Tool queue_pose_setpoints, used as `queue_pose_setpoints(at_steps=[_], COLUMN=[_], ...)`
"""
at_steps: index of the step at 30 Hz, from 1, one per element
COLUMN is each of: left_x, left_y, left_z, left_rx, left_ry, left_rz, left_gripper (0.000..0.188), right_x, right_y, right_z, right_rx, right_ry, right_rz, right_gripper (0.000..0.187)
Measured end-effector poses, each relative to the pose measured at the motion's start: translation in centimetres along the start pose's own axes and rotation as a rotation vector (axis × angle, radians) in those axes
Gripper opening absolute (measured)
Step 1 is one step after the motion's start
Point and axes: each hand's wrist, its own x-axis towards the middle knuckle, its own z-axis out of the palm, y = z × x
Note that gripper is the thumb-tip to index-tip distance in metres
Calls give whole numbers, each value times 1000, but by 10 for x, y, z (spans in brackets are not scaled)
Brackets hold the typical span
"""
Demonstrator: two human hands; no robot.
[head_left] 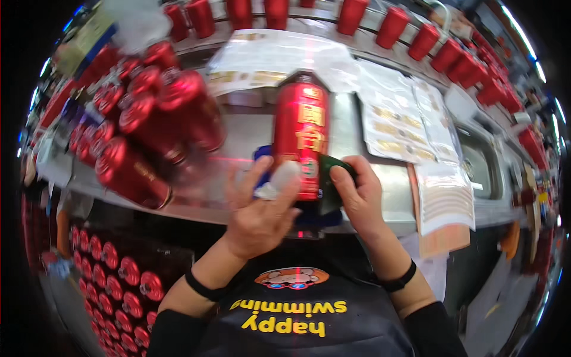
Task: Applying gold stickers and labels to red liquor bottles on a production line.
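A shiny red bottle (pixel 300 119) with gold characters lies in a dark holder (pixel 321 219) in front of me, its neck pointing away. My left hand (pixel 259 208) is at the bottle's lower left side, fingers stretched and apart. A white covering (pixel 285 175) wraps one of its fingertips, which lies against or just over the bottle. Blue material (pixel 262 156) shows behind that hand. Pinched between thumb and fingers of my right hand (pixel 361 193) is a dark green flat piece (pixel 336 169), touching the bottle's lower right side. Its exact kind cannot be made out.
Red bottles (pixel 157 113) crowd the bench at the left. White label sheets (pixel 392 113) lie at the right and beyond the bottle. More red bottles stand along a curved conveyor (pixel 324 27). A metal basin (pixel 479 160) is at far right, and a crate of bottles (pixel 113 285) sits lower left.
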Motion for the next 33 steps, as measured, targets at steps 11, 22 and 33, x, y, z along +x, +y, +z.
queue_pose_setpoints(at_steps=[11, 22, 33], left_x=[-16, -19, -15], left_y=[-20, -16, -13], left_z=[23, 33, 33], left_rx=[-344, -498, -515], left_ry=[34, 83, 99], left_rz=[-357, -395, -419], left_gripper=[64, 60, 61], right_x=[-26, 21, 74], right_y=[6, 8, 7], right_z=[-231, -274, -280], right_rx=[-1244, -1137, -1267], right_ry=[126, -139, -305], right_rz=[-149, 33, 222], right_gripper=[39, 21, 31])
